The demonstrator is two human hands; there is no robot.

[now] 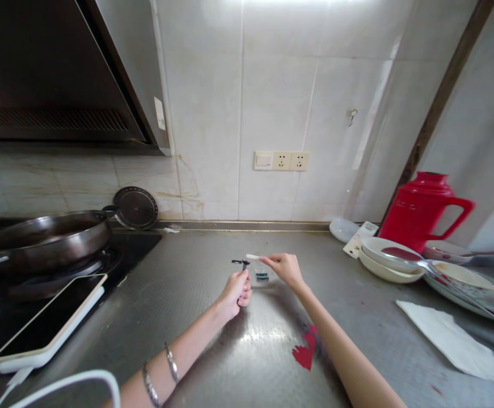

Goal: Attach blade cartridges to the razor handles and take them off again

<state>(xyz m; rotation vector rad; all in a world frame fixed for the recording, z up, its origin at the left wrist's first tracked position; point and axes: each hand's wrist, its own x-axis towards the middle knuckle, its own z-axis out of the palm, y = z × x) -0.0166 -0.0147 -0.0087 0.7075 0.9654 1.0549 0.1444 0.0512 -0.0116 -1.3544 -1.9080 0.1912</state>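
My left hand (235, 292) is closed round a small dark tool (245, 264), whose black head points up and away. Between the fingertips of my right hand (284, 268) is a thin white strip (253, 257), its free end close to the dark head; whether they touch I cannot tell. Small dark pieces (262, 276) lie on the metal counter (204, 351) between my hands. Another short black piece (236, 261) shows just left of the tool's head. Both hands are over the middle of the counter.
A steel pan (46, 243) and a phone on a white block (51, 323) are on the stove at left. Red paper scraps (305, 350) lie near my right forearm. At right are stacked bowls (389, 272), a red thermos (419, 212) and a white tissue (455, 343).
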